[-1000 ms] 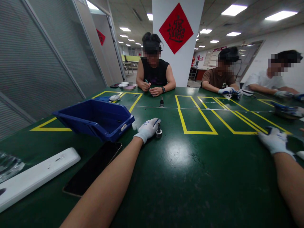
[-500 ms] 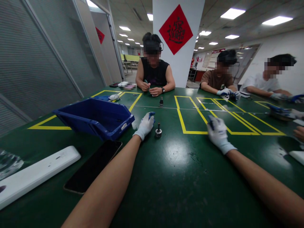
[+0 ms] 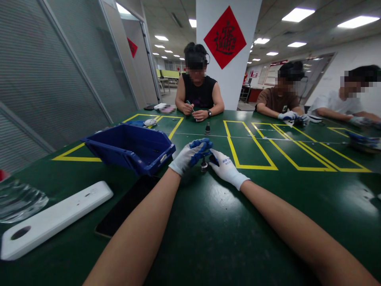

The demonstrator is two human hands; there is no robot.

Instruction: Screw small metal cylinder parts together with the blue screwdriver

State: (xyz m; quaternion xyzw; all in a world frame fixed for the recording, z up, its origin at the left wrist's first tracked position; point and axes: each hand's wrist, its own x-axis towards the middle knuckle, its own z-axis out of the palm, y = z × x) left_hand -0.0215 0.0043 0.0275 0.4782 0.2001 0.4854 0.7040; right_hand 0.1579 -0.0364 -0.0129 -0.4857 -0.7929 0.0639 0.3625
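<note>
We see both gloved hands meet mid tabletop (image 3: pixel 208 238) over a small metal part (image 3: pixel 204 165), standing upright, well in from every edge. Left hand (image 3: pixel 190 156) comes in from the left, blue-coated fingers (image 3: pixel 200 146) curled over the part's stem and covering its top; grip half closed, we cannot tell if it actually clamps. Right hand (image 3: pixel 225 167) lies palm down just right of the part, fingertips at its base and hidden, so we cannot tell that grip either. Blue bin (image 3: pixel 131 147) sits tilted just left of the left hand. Dark phone (image 3: pixel 126 208) lies beside the left forearm, white bar (image 3: pixel 56 217) and clear bag (image 3: pixel 22 198) toward the near left corner. Second part (image 3: pixel 207 128) stands farther back, yellow tape boxes (image 3: pixel 250 149) right of it. Person opposite (image 3: pixel 199 93) sits at the far edge, another worker (image 3: pixel 282 101) further right
</note>
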